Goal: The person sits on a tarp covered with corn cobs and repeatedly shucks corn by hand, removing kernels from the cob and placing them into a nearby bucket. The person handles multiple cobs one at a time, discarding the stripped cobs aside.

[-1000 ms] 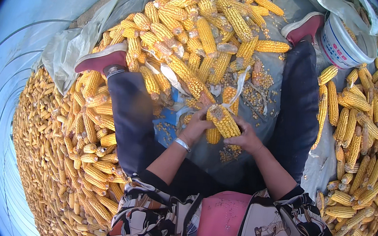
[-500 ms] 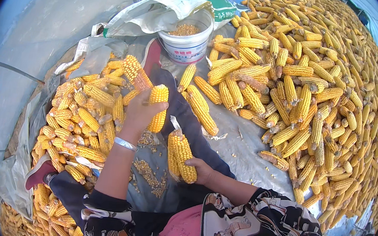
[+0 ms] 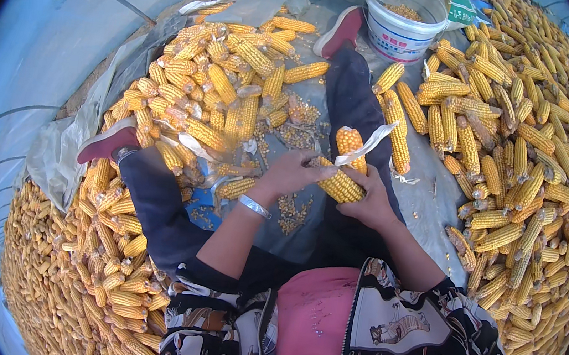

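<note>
In front of my lap, both hands meet at a yellow corn cob (image 3: 341,185). My right hand (image 3: 373,202) is wrapped round its lower right side. The fingers of my left hand (image 3: 295,174) are closed on its upper left end. A second, more orange corn cob (image 3: 349,141) stands up just beyond, against my right hand; its lower part is hidden. A pale strip of husk (image 3: 374,143) sticks up beside it. Loose kernels (image 3: 292,214) lie on the sheet between my legs.
A heap of cobs (image 3: 221,83) lies beyond my left hand, and a larger pile (image 3: 517,158) rises on the right. More cobs (image 3: 120,278) spread at the lower left. A white bucket (image 3: 402,38) holding kernels stands by my shoe (image 3: 339,32). Plastic sheeting (image 3: 48,60) walls the left.
The view has turned left, so the scene sits further right. My left hand has come from the left heap to the cobs at my right hand. The cob it held up there is no longer raised.
</note>
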`<action>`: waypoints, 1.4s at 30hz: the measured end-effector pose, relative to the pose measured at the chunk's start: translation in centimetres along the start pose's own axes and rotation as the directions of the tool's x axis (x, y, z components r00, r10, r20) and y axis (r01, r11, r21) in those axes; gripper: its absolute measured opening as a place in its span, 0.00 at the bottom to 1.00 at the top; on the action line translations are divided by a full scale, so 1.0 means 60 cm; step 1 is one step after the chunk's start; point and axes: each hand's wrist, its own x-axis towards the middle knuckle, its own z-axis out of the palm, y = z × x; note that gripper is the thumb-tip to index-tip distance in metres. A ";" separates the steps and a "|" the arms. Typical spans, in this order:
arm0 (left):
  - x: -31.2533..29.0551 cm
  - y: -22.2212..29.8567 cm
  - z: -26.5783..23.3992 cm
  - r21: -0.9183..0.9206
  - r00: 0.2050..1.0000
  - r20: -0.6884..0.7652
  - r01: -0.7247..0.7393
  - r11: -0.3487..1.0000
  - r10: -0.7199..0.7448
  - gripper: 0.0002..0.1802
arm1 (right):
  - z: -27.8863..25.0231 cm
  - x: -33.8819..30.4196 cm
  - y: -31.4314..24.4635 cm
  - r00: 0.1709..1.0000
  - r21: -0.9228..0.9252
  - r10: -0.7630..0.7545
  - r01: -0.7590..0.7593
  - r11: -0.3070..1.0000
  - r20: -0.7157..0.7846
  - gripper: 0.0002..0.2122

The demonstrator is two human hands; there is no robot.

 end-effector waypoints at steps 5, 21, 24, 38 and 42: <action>-0.021 -0.045 0.018 0.199 0.995 -0.030 -0.089 0.976 0.096 0.26 | 0.014 -0.007 -0.048 0.974 -0.414 -0.211 0.225 0.882 0.081 0.30; -0.062 -0.179 0.024 -0.586 0.951 -0.202 0.074 0.807 -0.233 0.15 | -0.066 -0.018 0.022 0.828 0.552 0.233 -0.522 0.650 0.510 0.36; -0.102 -0.224 0.031 0.387 0.939 0.235 0.146 0.911 -0.251 0.23 | -0.166 -0.011 0.064 0.959 0.822 0.216 -0.270 0.502 0.184 0.38; -0.017 -0.373 -0.054 0.877 0.925 -0.349 0.265 0.401 0.152 0.41 | -0.035 0.219 0.049 0.931 0.861 0.182 -0.361 0.358 0.315 0.22; -0.046 -0.369 -0.045 0.848 0.986 -0.167 0.149 0.509 -0.011 0.49 | 0.228 0.293 -0.004 0.794 0.364 0.263 -0.510 0.780 0.548 0.20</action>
